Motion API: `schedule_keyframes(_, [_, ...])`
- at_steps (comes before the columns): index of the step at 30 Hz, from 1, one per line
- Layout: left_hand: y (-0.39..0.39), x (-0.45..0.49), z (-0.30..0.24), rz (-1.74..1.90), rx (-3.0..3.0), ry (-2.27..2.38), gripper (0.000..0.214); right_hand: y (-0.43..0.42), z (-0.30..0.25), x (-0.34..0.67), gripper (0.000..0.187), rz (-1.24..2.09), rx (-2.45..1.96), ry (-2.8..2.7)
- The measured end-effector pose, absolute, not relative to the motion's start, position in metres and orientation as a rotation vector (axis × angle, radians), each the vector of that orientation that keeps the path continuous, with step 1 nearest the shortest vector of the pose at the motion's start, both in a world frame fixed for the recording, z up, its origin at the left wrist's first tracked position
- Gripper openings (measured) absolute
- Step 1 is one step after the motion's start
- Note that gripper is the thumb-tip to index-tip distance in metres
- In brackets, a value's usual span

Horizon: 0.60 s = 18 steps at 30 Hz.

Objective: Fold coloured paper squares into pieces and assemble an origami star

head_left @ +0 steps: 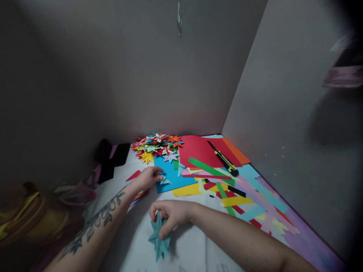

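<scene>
My right hand is closed on a light blue folded paper star with several points, gripping it between thumb and fingers above the white surface. My left hand reaches farther forward, fingers curled in a pinch at a small light blue folded paper piece. That piece is over a blue paper sheet. Another light blue folded piece lies just to its right. Beyond my left hand, a pile of many-coloured paper stars sits against the wall.
Red paper sheets lie at the back, with a yellow and black utility knife on them. Coloured paper strips spread over the right side of the table. A black object stands back left, and a blurred yellowish container is at the left. Grey walls close the corner.
</scene>
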<state>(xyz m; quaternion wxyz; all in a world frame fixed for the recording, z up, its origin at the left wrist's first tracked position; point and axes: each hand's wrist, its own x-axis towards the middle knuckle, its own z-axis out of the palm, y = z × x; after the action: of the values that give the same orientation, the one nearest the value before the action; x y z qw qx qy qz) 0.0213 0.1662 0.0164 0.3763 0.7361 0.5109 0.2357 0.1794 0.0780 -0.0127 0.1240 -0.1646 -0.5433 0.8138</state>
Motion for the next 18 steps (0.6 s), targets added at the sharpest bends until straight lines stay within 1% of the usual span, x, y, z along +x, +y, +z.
schedule_keyframes(4, [0.138,-0.007,0.025,0.662,1.773,1.292,0.018,0.087,-0.012,0.186,0.059,2.326,-0.525,-1.389])
schedule_keyframes(6, [0.127,-0.017,0.021,0.778,1.678,1.322,0.018,0.095,-0.011,0.187,0.058,2.168,-0.567,-1.245])
schedule_keyframes(9, [0.118,-0.021,0.009,0.909,1.535,1.333,0.021,0.105,-0.009,0.188,0.049,1.838,-0.653,-1.105])
schedule_keyframes(14, [0.112,-0.014,-0.002,0.958,1.467,1.347,0.016,0.106,-0.010,0.189,0.029,1.399,-0.889,-1.336])
schedule_keyframes(16, [0.110,-0.011,-0.002,0.953,1.507,1.349,0.014,0.101,-0.011,0.187,0.026,1.312,-0.962,-1.429])
schedule_keyframes(18, [0.108,-0.009,-0.002,0.950,1.570,1.339,0.012,0.097,-0.011,0.184,0.026,1.315,-0.988,-1.506])
